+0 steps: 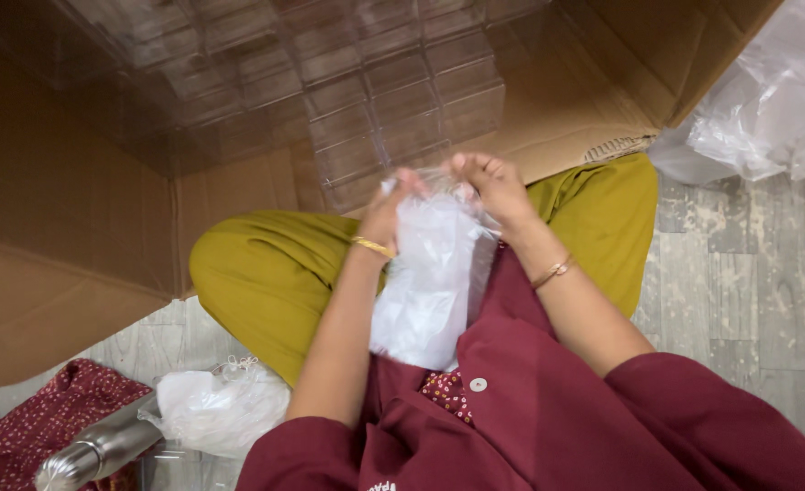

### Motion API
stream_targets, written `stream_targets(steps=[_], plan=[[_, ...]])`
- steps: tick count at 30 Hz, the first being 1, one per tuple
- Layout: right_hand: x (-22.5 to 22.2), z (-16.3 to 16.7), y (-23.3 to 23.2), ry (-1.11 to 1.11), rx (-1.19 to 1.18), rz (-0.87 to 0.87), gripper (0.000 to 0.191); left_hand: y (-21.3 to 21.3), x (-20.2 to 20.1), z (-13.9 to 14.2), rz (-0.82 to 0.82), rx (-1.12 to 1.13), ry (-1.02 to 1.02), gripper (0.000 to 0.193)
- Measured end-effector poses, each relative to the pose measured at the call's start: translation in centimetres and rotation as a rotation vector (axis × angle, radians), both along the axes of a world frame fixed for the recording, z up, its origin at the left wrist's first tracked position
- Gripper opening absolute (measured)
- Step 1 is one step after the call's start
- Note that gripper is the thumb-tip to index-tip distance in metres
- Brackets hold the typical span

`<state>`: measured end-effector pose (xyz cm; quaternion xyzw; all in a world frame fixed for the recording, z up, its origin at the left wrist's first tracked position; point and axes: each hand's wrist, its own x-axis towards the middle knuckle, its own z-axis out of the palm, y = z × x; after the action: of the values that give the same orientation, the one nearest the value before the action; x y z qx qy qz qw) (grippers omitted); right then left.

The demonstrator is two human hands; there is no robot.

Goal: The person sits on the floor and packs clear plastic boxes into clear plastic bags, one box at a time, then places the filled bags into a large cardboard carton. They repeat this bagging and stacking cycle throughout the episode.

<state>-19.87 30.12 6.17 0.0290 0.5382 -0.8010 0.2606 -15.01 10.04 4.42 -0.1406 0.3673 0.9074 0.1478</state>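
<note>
**Both hands pinch the top of a clear plastic bag over the lap**

The clear plastic bag [430, 282] hangs from its upper edge down between the person's forearms, resting against the maroon garment [548, 409]; its contents look pale and cannot be told apart. The left hand [386, 211] closes its grip on the bag's top corner, fingers pinched tight on the film; the right hand [493, 186] does the same just beside it, its grip narrow and holding the same upper edge, so the two hands nearly touch. A gold bangle [372, 246] sits on the left wrist below that grip; a thinner bracelet [552, 271] sits on the right wrist.

Just beyond the grips lies an open cardboard box [566, 109]; clear plastic trays [375, 100] with rows of small compartments fill it. Under the forearms the olive-green trousers [266, 273] spread to either side. Well below the left grip lie a bunched white plastic bag [216, 409], a steel bottle [102, 450] and a patterned red cloth [39, 418] on the grey floor [748, 273]; far off past the right grip is a heap of loose clear plastic [766, 100].
</note>
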Motion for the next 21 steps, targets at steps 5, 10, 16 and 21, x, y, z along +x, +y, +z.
stream_targets(steps=[5, 10, 16, 21], plan=[[-0.3, 1.4, 2.0, -0.186, -0.532, 0.020, 0.027, -2.8, -0.6, 0.1, 0.261, 0.126, -0.091, 0.020], [-4.1, 4.0, 0.8, 0.166, -0.223, -0.135, 0.009, -1.9, -0.9, 1.4, 0.240, -1.169, 0.261, 0.016], [-2.5, 4.4, -1.8, 1.206, 0.867, -0.108, 0.049, 0.4, -0.3, 3.7, 0.380, -1.718, 0.373, 0.026], [-1.1, 3.7, 1.2, 0.831, 0.914, -0.217, 0.028, 1.6, -1.5, 3.1, 0.249, -1.362, 0.239, 0.017]])
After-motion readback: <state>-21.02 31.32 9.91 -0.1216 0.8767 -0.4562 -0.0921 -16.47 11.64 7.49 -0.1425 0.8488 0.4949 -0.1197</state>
